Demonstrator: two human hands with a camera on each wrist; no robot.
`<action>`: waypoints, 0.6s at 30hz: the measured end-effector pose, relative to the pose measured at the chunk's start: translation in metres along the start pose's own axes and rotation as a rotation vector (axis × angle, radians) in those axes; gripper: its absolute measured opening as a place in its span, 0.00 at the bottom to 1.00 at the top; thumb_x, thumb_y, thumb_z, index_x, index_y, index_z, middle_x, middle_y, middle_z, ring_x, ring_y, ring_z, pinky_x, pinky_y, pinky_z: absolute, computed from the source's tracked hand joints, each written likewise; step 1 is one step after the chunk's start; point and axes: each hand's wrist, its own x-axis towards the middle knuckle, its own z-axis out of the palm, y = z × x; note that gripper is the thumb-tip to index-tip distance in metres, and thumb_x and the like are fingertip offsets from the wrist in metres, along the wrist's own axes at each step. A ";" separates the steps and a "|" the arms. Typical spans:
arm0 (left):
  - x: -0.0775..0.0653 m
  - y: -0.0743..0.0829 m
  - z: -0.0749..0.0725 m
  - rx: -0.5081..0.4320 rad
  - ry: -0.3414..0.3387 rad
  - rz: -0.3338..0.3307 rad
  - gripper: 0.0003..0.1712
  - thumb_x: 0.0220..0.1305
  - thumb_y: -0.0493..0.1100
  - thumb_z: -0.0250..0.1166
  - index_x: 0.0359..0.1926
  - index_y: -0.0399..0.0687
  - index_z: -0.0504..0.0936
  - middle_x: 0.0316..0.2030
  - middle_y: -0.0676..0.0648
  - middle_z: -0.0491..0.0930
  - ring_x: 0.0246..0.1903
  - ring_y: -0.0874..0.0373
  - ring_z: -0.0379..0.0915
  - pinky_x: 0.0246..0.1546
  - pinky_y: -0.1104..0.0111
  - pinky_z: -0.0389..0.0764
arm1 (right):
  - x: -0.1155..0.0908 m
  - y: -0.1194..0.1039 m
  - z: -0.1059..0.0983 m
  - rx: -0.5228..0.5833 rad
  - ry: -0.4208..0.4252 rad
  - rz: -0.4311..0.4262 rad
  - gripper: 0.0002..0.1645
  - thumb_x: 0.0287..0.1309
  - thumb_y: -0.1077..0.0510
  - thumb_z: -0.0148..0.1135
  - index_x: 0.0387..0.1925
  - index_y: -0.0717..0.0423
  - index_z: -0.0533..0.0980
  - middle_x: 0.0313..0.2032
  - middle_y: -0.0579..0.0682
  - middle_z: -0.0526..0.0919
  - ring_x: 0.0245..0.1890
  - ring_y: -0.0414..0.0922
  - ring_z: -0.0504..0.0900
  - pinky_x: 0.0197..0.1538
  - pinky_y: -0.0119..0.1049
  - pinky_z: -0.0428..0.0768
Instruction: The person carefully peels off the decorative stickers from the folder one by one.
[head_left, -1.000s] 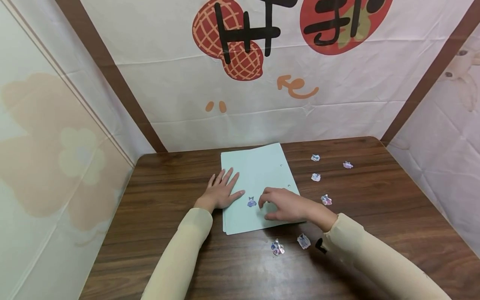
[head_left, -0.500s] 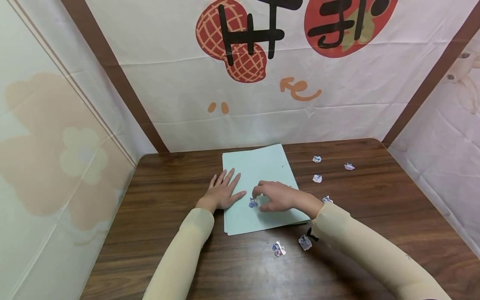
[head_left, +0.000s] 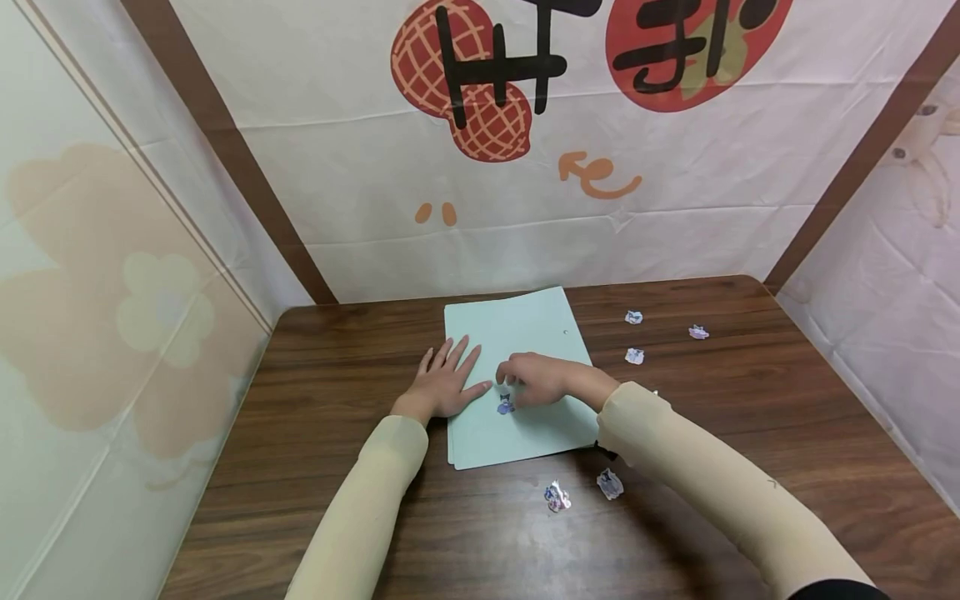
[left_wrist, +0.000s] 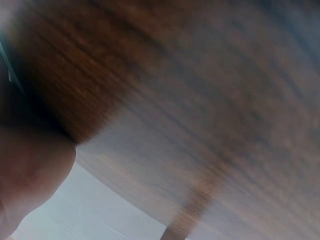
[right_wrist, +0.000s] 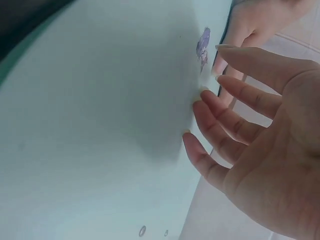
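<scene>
A stack of pale mint-green sheets (head_left: 517, 325) with small holes near its right edge lies on the table. My left hand (head_left: 442, 392) rests spread and flat across its left edge. On the top sheet is a small purple cartoon sticker (head_left: 506, 405), seen in the right wrist view as a purple patch (right_wrist: 203, 44). My right hand (head_left: 538, 379) is right beside the sticker. Its fingers (right_wrist: 225, 132) are loosely bent with tips at the sheet, and the thumb stands apart; nothing shows between them. The left wrist view holds mostly blurred table and part of the hand.
Several shiny cartoon stickers lie on the brown wooden table (head_left: 337, 375): two in front of the sheets, including a sticker (head_left: 557, 497), and others to the right, including a sticker (head_left: 634, 356). A printed white cloth (head_left: 360, 167) hangs behind the table.
My right hand has moved left over the sheet to the sticker, and its forearm now covers most of one loose sticker on the right. My left hand stays on the stack.
</scene>
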 end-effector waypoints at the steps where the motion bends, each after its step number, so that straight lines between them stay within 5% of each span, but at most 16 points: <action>1: -0.001 0.001 -0.001 0.004 0.000 -0.001 0.47 0.75 0.75 0.38 0.83 0.62 0.38 0.82 0.51 0.27 0.80 0.47 0.20 0.76 0.44 0.28 | 0.002 0.001 0.001 0.003 -0.002 0.002 0.25 0.64 0.64 0.65 0.62 0.64 0.75 0.56 0.61 0.79 0.58 0.55 0.78 0.62 0.50 0.76; 7: -0.012 0.009 -0.010 -0.021 0.008 0.010 0.46 0.76 0.72 0.40 0.83 0.58 0.42 0.83 0.48 0.31 0.81 0.45 0.23 0.76 0.43 0.29 | 0.011 0.006 0.003 0.005 -0.006 0.008 0.23 0.62 0.64 0.67 0.59 0.62 0.79 0.53 0.59 0.79 0.54 0.53 0.79 0.59 0.48 0.77; 18: -0.010 0.008 -0.009 -0.037 0.002 0.007 0.46 0.75 0.73 0.40 0.83 0.60 0.41 0.82 0.49 0.29 0.81 0.46 0.21 0.76 0.43 0.27 | 0.017 0.010 0.004 0.055 -0.027 0.017 0.16 0.61 0.65 0.67 0.51 0.59 0.81 0.47 0.55 0.80 0.45 0.46 0.77 0.53 0.43 0.77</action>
